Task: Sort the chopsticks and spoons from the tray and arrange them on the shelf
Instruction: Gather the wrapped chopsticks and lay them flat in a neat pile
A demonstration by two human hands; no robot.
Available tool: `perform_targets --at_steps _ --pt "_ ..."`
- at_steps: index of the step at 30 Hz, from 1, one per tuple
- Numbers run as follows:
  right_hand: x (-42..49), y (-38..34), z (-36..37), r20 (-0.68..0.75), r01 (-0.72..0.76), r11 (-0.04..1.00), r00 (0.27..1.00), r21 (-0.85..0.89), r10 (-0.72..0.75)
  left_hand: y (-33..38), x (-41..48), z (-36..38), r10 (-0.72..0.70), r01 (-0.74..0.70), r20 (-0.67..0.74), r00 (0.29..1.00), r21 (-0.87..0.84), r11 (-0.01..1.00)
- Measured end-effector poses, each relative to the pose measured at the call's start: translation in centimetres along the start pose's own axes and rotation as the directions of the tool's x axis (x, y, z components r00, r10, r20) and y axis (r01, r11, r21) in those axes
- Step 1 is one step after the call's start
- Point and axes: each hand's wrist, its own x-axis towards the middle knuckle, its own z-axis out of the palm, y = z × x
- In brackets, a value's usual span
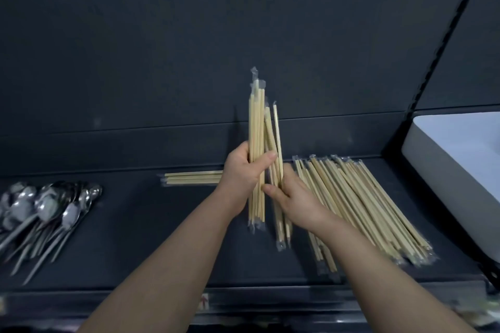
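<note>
**Wrapped chopsticks upright in both my hands, mid-shelf**

My left hand [242,173] grips a bundle of pale wooden chopsticks in clear plastic sleeves [256,121]. It stands approx. upright, w/ my thumb curled across the front & my fingers round the back. Just right of it & touching it, a smaller tilted set of wrapped chopsticks [270,132] leans left at the top. My right hand [295,197] holds that set low down, thumb pressed on the near side, fingers behind it. The sleeve ends hang below both hands. Both lots are over the middle of the dark matte shelf [135,238]; can't tell if the lower ends touch it.

Right of my hands, a big fanned pile of wrapped chopsticks [365,211] lies on the shelf, slanting far-left to near-right. Left of my left hand & partly hidden behind it, a few flat wrapped chopsticks [193,178] run left-right. At the shelf's left end is a heap of shiny steel spoons [46,213], bowls far, handles near, blurred. At the right edge is a white rectangular tray [446,170]; can't see inside. A dark grey back panel [189,48] stands behind it all.
</note>
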Motion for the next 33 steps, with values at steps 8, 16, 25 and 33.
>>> perform_targets --at_steps 8,16,25,33 --pt "1.5 -2.4 3.3 -0.038 0.082 0.996 0.996 -0.021 -0.082 1.0 -1.1 -3.2 0.086 -0.086 -0.021 0.996 -0.030 0.996" --pt "1.0 -1.5 6.8 0.003 0.048 0.997 0.999 -0.060 -0.048 -0.4 -2.1 -5.1 0.045 -0.045 -0.017 0.999 0.030 0.999" --pt "1.0 -0.5 8.3 0.119 -0.130 0.977 0.987 0.167 0.111 -0.5 -1.7 -6.2 -0.024 0.021 -0.023 0.999 -0.131 0.991" --pt "2.8 -1.9 7.9 0.174 -0.169 0.918 0.954 -0.359 0.244 -1.4 -1.2 -11.5 -0.231 0.080 -0.338 0.912 -0.404 0.911"
